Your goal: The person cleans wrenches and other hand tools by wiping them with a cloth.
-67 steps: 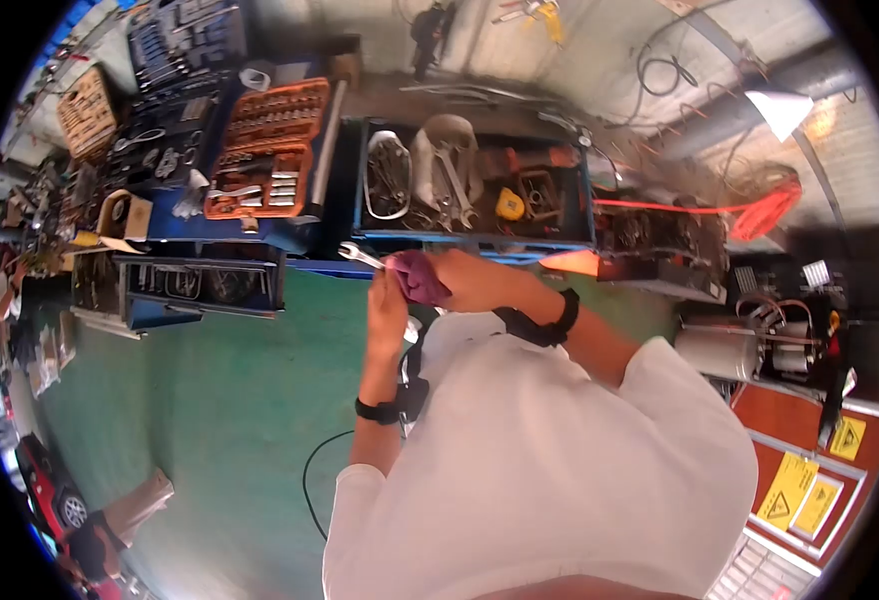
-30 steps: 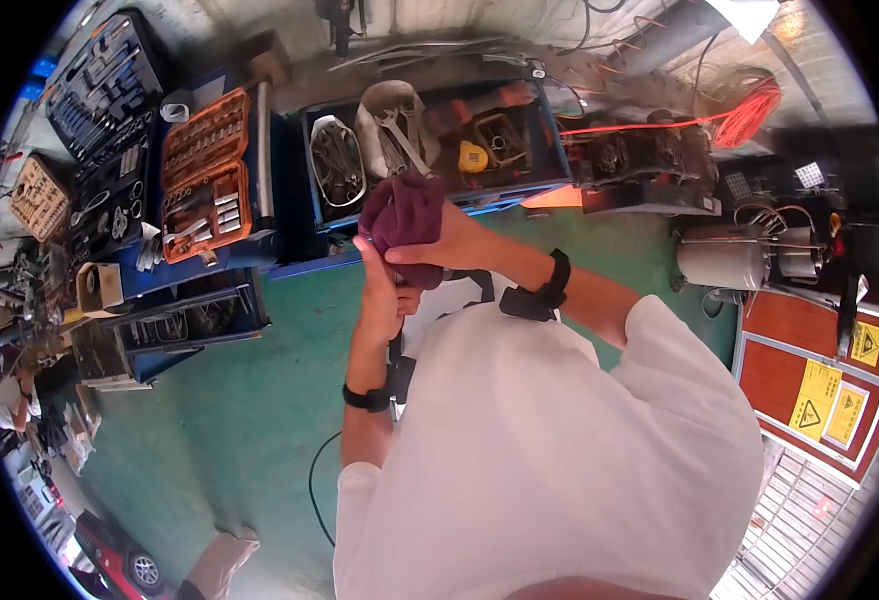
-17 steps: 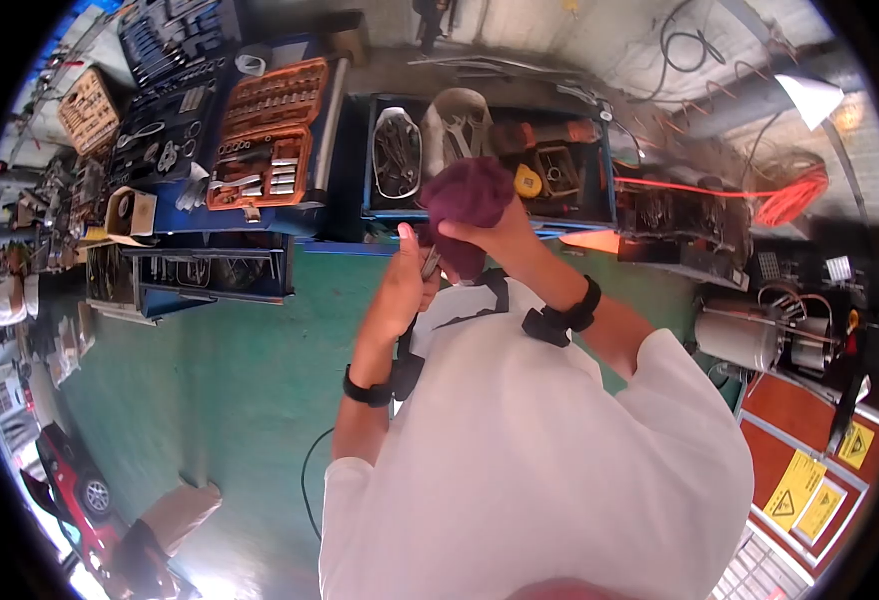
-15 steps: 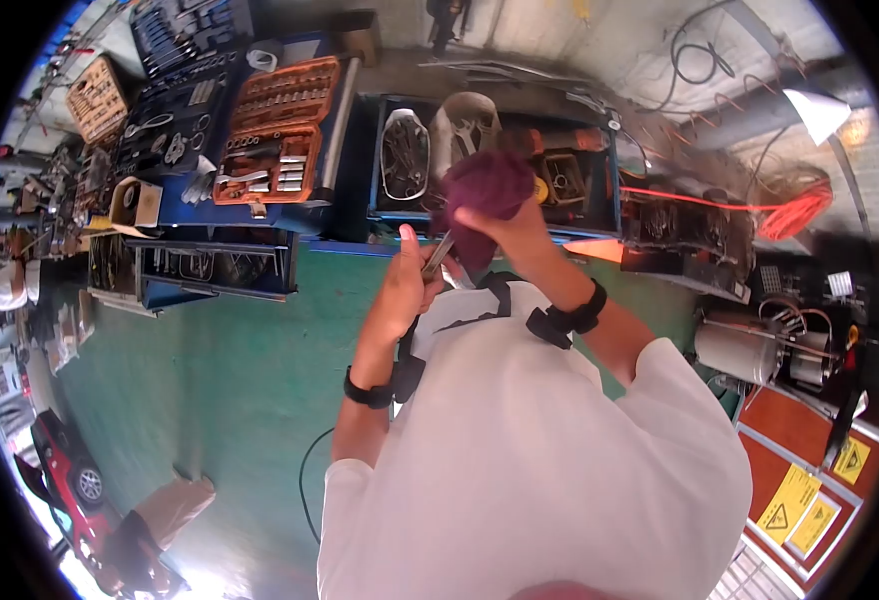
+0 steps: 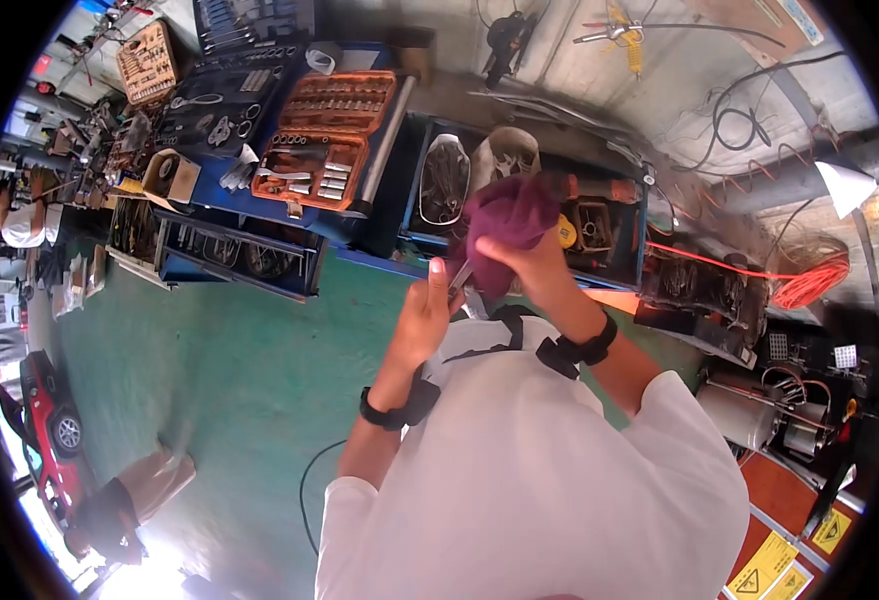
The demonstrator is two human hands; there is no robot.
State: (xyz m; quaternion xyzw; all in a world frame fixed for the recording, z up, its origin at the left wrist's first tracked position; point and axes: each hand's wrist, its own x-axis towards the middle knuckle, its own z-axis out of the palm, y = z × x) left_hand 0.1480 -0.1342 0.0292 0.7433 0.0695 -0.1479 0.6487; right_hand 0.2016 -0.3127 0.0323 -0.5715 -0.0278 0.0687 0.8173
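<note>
My left hand (image 5: 424, 318) is closed round a metal wrench (image 5: 461, 278), its thumb pointing up. A bunched purple cloth (image 5: 512, 222) is in my right hand (image 5: 545, 268), its lower part lying against the wrench. Both hands are close together in front of my chest. Beyond them is an open blue drawer (image 5: 410, 238), with a white tray of wrenches (image 5: 445, 180), a pale container (image 5: 506, 150) and a yellow tape measure (image 5: 567, 232) in it. The cloth hides part of the drawer and the wrench's far end.
An orange socket set (image 5: 312, 172) lies on the blue bench at the left, above open drawers (image 5: 242, 262). A compressor tank (image 5: 735, 411) stands at the right, below an orange hose (image 5: 810, 283). People stand at the far left and lower left, near a red car (image 5: 52, 430).
The wrench's end showed beyond my hands at first; the cloth then opened out and bunched over it. My right hand has shifted right with the cloth. The view has turned slightly.
</note>
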